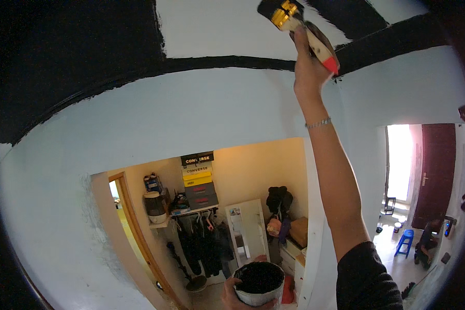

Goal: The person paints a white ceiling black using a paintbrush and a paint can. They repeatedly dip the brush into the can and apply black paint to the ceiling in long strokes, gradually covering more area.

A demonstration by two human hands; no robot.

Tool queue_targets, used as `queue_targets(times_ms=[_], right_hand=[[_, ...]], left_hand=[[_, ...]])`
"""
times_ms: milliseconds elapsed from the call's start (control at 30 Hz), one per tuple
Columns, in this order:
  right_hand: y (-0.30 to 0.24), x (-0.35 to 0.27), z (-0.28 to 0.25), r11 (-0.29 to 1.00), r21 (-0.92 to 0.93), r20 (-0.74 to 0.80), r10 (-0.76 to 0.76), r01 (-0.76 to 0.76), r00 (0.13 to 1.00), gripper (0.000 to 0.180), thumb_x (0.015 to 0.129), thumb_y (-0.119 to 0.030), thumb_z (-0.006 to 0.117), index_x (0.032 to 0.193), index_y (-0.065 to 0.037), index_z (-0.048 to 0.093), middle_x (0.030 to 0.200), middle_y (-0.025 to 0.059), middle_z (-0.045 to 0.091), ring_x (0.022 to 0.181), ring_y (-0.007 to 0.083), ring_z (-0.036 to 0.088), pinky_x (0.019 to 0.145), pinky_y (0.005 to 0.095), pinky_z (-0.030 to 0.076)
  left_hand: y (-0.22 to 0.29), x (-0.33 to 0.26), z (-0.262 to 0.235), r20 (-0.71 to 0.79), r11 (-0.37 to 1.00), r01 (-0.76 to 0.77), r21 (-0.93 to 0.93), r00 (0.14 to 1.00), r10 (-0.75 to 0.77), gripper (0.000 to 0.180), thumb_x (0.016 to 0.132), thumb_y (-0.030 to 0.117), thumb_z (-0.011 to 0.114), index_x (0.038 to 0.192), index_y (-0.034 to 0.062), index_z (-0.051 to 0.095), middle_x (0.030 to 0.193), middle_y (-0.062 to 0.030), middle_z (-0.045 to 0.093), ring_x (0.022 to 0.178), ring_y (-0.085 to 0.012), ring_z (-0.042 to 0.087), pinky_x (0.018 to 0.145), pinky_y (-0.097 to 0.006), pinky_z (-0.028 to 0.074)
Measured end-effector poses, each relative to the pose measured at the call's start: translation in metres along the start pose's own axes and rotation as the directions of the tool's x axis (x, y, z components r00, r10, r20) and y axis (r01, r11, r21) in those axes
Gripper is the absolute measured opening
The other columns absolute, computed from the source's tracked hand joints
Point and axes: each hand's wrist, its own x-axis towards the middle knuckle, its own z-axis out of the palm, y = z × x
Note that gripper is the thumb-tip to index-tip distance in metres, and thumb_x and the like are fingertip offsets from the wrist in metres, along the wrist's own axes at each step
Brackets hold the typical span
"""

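**Brush at the ceiling, paint pot held low**

While I watch through the head camera, my right hand (309, 70) is raised toward twelve o'clock, its fingers wrapped fully around the handle of a paintbrush (300, 27). That brush has a pale handle with a red end, a gold ferrule and black bristles, and the bristles rest against the white patch of ceiling (217, 28), just beside a black-painted strip. A thin bracelet (318, 123) circles the wrist below, and a dark sleeve covers the upper arm at about five o'clock.

Down at six o'clock my left hand (236, 295) cups a small white pot (259, 284) from beneath and from its left side, fingers curled closed about the wall. Its inside looks black with paint.

Between the two hands, well below the brush, an open doorway shows a storage room: stacked shoeboxes (199, 181) on a shelf, dark clothes hanging under it, a white panel leaning upright. At four o'clock a blue stool (405, 242) stands on a bright floor near a dark red door (436, 170).
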Motion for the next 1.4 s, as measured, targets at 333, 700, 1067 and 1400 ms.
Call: queue_targets(times_ms=[333,700,1067,1400], right_hand=[[0.051,0.038,0.008,0.961,-0.194,0.001,-0.201,0.198,0.980,0.030,0.092,-0.021,0.081,0.109,0.003,0.075,0.106,0.0130,0.077,0.096,0.0179,0.072,0.087,0.0313,0.057],[0.044,0.019,0.044,0.955,-0.253,-0.394,-0.246,0.153,0.886,0.021,0.091,-0.014,0.078,0.101,0.002,0.069,0.099,0.0110,0.075,0.087,0.0213,0.071,0.080,0.0363,0.058],[0.018,-0.033,0.114,0.818,-0.147,0.019,-0.560,0.557,0.828,0.015,0.087,-0.007,0.078,0.099,-0.002,0.069,0.101,0.0119,0.075,0.086,0.0273,0.073,0.081,0.0363,0.058],[0.080,0.068,-0.041,0.890,-0.415,-0.212,-0.295,0.188,0.932,0.014,0.092,-0.010,0.075,0.101,0.000,0.069,0.102,0.0109,0.075,0.088,0.0206,0.070,0.083,0.0340,0.056]], left_hand=[[-0.018,-0.011,-0.008,-0.136,0.998,0.052,0.045,0.990,-0.045,0.095,0.041,0.023,0.099,0.127,0.0096,0.059,0.110,-0.0120,0.067,0.101,-0.0263,0.067,0.089,-0.037,0.055],[0.005,-0.011,-0.061,0.105,0.999,0.009,-0.031,0.994,-0.005,0.074,0.071,0.028,0.087,0.134,0.0118,0.051,0.121,-0.0186,0.063,0.107,-0.0337,0.065,0.085,-0.046,0.055],[0.022,-0.008,-0.076,0.159,0.995,0.093,0.034,0.982,-0.097,0.100,0.062,0.042,0.096,0.139,0.0030,0.045,0.123,-0.0243,0.062,0.113,-0.0416,0.063,0.092,-0.053,0.050],[0.007,-0.012,-0.082,0.217,0.992,0.056,-0.115,0.976,-0.030,0.101,0.065,0.041,0.095,0.143,0.0034,0.044,0.126,-0.0236,0.062,0.115,-0.0388,0.063,0.094,-0.051,0.049]])
